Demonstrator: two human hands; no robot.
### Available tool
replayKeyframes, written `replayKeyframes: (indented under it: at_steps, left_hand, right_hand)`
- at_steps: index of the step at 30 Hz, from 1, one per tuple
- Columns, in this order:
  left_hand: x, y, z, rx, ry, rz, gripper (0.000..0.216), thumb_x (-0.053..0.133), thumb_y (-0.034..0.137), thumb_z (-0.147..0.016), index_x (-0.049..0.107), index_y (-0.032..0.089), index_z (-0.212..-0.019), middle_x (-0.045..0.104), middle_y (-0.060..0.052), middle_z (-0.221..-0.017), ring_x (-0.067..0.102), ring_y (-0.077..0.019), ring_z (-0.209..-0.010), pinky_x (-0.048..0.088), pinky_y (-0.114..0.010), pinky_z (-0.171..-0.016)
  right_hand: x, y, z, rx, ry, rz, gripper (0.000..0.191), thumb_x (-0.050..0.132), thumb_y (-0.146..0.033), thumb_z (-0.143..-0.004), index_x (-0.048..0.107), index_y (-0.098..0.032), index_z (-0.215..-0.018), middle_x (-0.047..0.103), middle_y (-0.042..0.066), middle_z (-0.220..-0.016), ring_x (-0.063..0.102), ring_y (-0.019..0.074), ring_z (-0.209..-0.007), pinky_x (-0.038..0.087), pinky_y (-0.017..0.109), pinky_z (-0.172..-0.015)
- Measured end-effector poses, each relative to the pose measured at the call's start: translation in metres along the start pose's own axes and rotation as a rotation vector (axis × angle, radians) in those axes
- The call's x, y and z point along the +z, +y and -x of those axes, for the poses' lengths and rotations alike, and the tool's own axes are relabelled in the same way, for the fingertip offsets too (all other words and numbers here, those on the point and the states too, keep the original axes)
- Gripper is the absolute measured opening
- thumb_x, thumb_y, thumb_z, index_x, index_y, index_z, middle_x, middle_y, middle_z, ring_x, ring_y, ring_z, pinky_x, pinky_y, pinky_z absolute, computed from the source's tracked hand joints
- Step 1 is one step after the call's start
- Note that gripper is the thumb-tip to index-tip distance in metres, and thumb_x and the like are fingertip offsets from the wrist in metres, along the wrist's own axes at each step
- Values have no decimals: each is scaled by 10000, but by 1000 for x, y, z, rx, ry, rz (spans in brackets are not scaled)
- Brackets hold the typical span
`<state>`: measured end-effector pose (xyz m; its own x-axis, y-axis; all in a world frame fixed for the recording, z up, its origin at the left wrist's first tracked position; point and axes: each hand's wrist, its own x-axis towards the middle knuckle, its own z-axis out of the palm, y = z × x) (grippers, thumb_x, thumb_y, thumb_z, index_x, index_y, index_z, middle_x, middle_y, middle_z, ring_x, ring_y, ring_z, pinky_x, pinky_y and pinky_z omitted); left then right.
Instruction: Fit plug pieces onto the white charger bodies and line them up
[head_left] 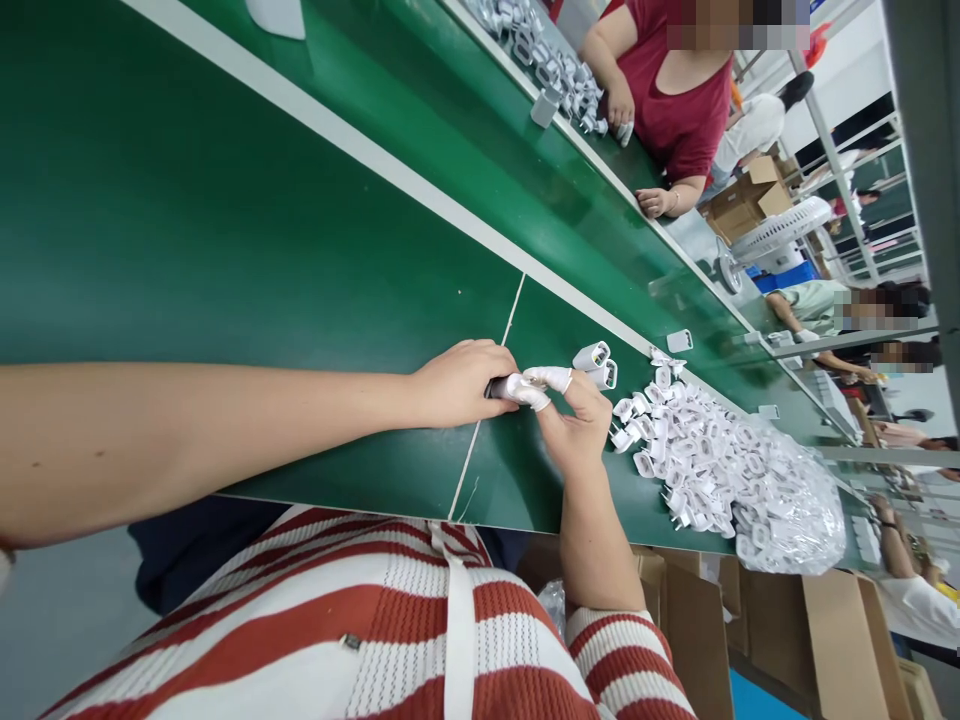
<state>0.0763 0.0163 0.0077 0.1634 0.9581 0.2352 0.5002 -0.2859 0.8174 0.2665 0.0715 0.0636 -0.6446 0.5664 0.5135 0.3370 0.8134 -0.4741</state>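
Worktop (225, 220): plain deep green, crossed by a thin white line (466, 455); long strip (375, 165) off-white. Conveyor belt (480, 140): brighter green. Held piece (508, 387): white, dark grey at one end. Finger cots (553, 378), right hand (581, 425): white. Pile of plug parts (694, 450): white throughout. Bag (799, 500): colourless, clear. Two housings (589, 356): white, darker inside. Knit top (337, 620): rust-red and white stripes; strap (460, 640) white. Co-worker's shirt (694, 110): dark red. Cardboard boxes (836, 625): brown. Fan (784, 228): white.

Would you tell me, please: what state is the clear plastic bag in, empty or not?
Not empty: the clear plastic bag has white parts showing through its film.
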Motion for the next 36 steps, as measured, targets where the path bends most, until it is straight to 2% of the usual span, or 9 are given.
replayKeyframes:
  at_steps: [9,14,22,26,29,30,32,34,36]
  left_hand:
    - [-1,3,0,-26,-12,0,183,756,294,-898,747,173,-1035,754,-66,-1111,664,-289,-1086,473,-439,-986]
    - [0,4,1,-28,5,-13,179,756,303,-897,744,180,-1026,755,-61,-1118,667,-292,-1089,470,-438,-991]
    - [3,0,-1,4,17,-24,148,735,303,-898,718,177,-974,750,-80,-1079,669,-304,-1061,478,-438,-949]
    - [4,3,0,12,55,24,279,773,329,-861,730,178,-1092,747,-101,-1136,666,-329,-1102,476,-465,-988]
    - [3,11,-1,-15,54,56,270,774,307,-861,753,194,-1105,769,-77,-1067,692,-298,-1038,508,-420,-954]
    - [1,13,-4,-28,51,46,235,776,309,-866,762,201,-1073,775,-62,-1034,704,-275,-1001,524,-384,-923]
    - [-8,10,-14,-73,77,-2,216,790,336,-869,767,208,-1042,785,-38,-1024,725,-235,-951,546,-322,-859]
    - [-27,1,-31,-157,160,-53,236,783,357,-878,762,206,-1058,789,-35,-1056,735,-223,-941,552,-297,-822]
    - [-56,-13,-51,-262,283,-112,274,752,365,-895,747,193,-1109,786,-57,-1118,734,-248,-1004,547,-315,-851]
  right_hand:
    - [6,15,5,-149,51,1,126,777,-233,-945,777,-278,-1063,838,-2,-954,790,190,-853,634,438,-1013]
    - [7,19,7,-208,46,84,98,759,-272,-955,767,-272,-1053,840,8,-947,795,192,-823,611,482,-1071]
    - [8,20,8,-117,32,194,96,714,-334,-974,780,-283,-1019,838,-2,-927,776,189,-774,489,531,-1216]
    - [13,18,13,-14,46,128,156,724,-399,-973,786,-290,-1066,842,3,-975,792,213,-857,381,572,-1289]
    - [-2,11,23,106,6,13,408,751,-426,-953,699,-287,-1333,799,65,-1250,782,257,-1086,393,576,-1271]
    - [-12,10,30,169,11,-23,539,761,-438,-944,623,-285,-1441,746,96,-1365,761,270,-1154,461,555,-1218]
    - [-34,16,51,255,92,25,710,770,-468,-933,495,-290,-1563,698,127,-1435,721,300,-1229,515,552,-1147]
    - [-54,29,76,282,177,286,514,693,-497,-979,636,-277,-1440,696,144,-1411,631,344,-1334,456,605,-1173]
    - [-67,44,101,326,219,544,488,624,-551,-994,713,-200,-1321,653,221,-1424,553,422,-1366,414,692,-1145]
